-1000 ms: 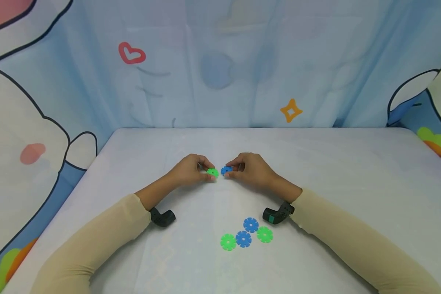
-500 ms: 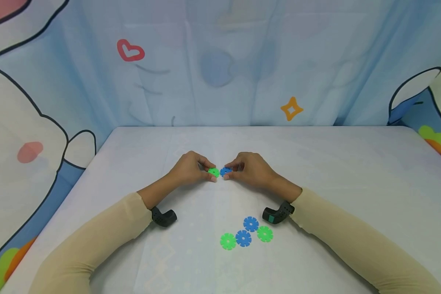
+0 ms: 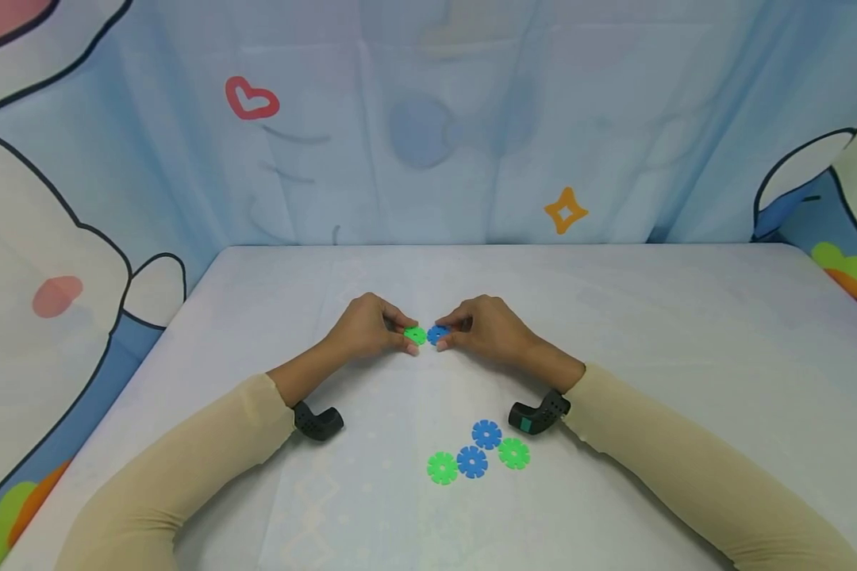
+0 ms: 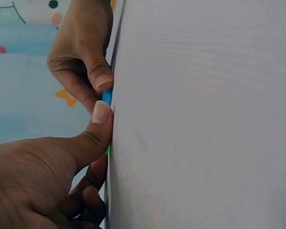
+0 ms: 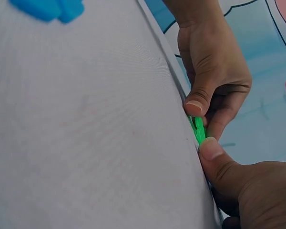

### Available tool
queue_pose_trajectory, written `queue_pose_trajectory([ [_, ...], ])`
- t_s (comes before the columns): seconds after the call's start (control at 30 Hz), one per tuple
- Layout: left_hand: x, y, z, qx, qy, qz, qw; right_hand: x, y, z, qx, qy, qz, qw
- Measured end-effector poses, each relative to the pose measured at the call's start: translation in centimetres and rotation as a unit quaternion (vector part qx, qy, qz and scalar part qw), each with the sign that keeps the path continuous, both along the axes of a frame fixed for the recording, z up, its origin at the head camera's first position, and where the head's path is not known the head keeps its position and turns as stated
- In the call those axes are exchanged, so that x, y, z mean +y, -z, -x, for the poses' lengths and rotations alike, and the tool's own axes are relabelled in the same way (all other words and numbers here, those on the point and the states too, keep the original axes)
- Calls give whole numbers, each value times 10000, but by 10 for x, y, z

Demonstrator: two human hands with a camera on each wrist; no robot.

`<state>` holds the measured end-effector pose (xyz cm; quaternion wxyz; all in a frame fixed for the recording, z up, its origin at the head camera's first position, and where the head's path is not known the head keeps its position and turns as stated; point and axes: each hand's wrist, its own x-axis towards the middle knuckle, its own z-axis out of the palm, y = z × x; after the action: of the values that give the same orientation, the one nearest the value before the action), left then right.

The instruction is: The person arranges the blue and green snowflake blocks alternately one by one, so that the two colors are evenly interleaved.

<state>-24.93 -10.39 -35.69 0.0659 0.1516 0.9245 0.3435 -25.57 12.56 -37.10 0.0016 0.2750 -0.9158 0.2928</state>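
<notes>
Toward the far half of the table, my left hand (image 3: 368, 327) pinches a green notched plastic disc (image 3: 416, 335) between thumb and fingers. Facing it, my right hand (image 3: 491, 329) pinches a blue notched disc (image 3: 437, 334) the same way. The two discs sit edge to edge, close over the cloth, with a very narrow gap between them in the head view. In the left wrist view, a sliver of the blue disc (image 4: 107, 96) shows between the two thumbs. The right wrist view has the green disc (image 5: 199, 129) nearly edge-on, partly hidden by fingertips.
Nearer the front lie two more blue discs (image 3: 472, 461) and two more green discs (image 3: 443, 468), grouped close together. A white cloth covers the table (image 3: 650, 317). Behind it hangs a printed blue curtain (image 3: 428, 143). Each wrist wears a black camera (image 3: 318, 422).
The hands have drawn slightly closer, bringing the green and blue discs from a visible gap to almost meeting. The loose discs have stayed where they lay.
</notes>
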Motion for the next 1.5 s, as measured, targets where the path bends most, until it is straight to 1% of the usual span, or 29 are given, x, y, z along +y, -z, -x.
queue_pose_trajectory([
  [0.27,-1,-1,0,-93,43,40,9999,1,-6,-3,-208,-59,-142,9997],
  [0.43,-1,-4,-1,-142,63,142,9998,2,-10,-4,-256,-152,-161,9994],
  [0.67,0,-5,-2,-148,94,267,9995,3,-8,-4,-170,-89,-75,9998],
  [0.83,-1,-5,-3,-129,127,318,9993,4,-5,-4,-140,-119,5,9998],
  [1.07,-1,-5,-4,-52,122,245,9996,4,-6,-4,-64,-190,15,9998],
  [1.2,-2,-4,-4,16,151,242,9996,5,-6,-4,-48,-146,-27,9999],
  [1.5,-2,-4,-5,-6,86,259,9996,4,-4,-3,-67,-164,-15,9998],
])
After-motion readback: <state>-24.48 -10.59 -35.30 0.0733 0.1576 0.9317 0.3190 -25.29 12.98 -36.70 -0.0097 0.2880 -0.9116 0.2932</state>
